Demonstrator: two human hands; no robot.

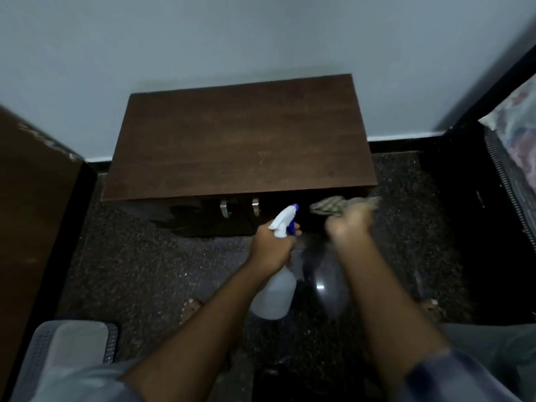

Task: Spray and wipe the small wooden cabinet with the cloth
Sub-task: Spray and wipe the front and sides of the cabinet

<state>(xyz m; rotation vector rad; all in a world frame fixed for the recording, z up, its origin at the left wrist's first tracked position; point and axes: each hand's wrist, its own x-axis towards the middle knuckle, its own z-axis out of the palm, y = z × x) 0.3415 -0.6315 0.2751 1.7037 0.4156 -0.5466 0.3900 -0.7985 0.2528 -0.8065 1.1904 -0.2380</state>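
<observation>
1. Sleeves, blue-grey, are seen at the bottom edge, with two bare forearms extended forward from them over a dark speckled floor (139, 256).
2. Bare toes are glimpsed on the floor to either side of the forearms.
3. Spray bottle (277, 288), translucent white with a white and blue trigger head, is held by the neck in the left hand (272, 245); the fingers are wrapped around it below the trigger, the nozzle is pointed toward the cabinet front, and the body hangs beneath the hand.
4. Cloth (336, 206), greyish and crumpled, is gripped in the right hand (349, 224), which is closed around it; hand and cloth are blurred. The cloth is held at the right part of the cabinet front, just under the top's edge; contact cannot be confirmed.
5. Small wooden cabinet (240, 140), dark brown, is set against a pale wall (203, 39); two metal handles (239, 207) are mounted on its front, left of the bottle's nozzle.
6. Dark furniture is placed at left and right; patterned fabric is seen at far right.
</observation>
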